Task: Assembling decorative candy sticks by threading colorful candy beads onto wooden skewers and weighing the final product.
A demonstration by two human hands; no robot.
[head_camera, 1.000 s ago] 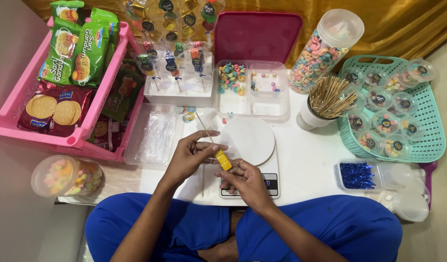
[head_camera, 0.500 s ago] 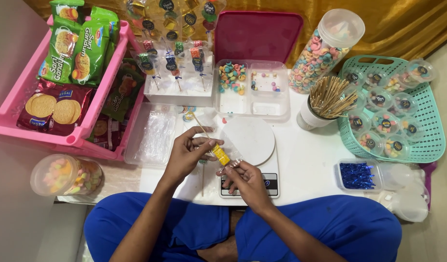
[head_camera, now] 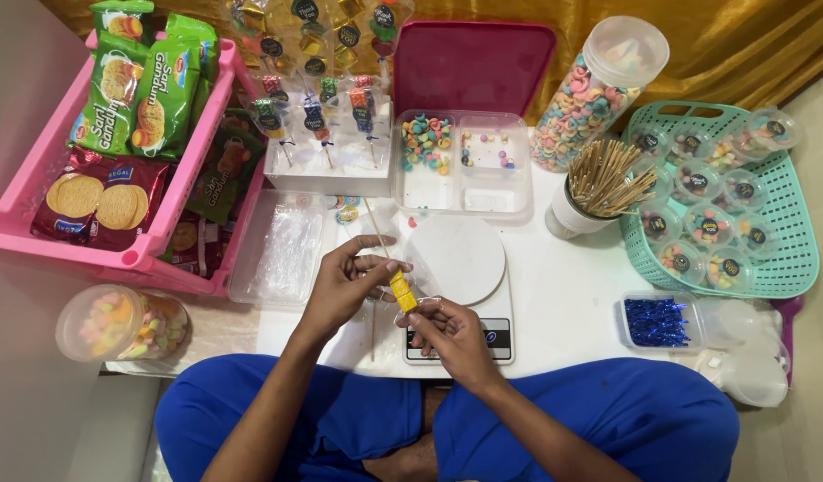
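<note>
A: So where's the yellow candy (head_camera: 402, 291)?
B: Over the scale (head_camera: 459, 308), on a skewer (head_camera: 381, 245). Left hand (head_camera: 344, 281) fingers pinch the skewer, right hand (head_camera: 447, 332) fingers grip the candy.
A: Tip?
B: Keep the skewer steady, push w/ care.

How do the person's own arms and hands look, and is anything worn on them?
Both forearms are bare from the elbow down; no sleeves reach them. The left hand and the right hand wear no gloves. No watch or bracelet shows on either wrist. Whether a ring is worn is too small to tell. The legs below are in plain blue trousers.
</note>
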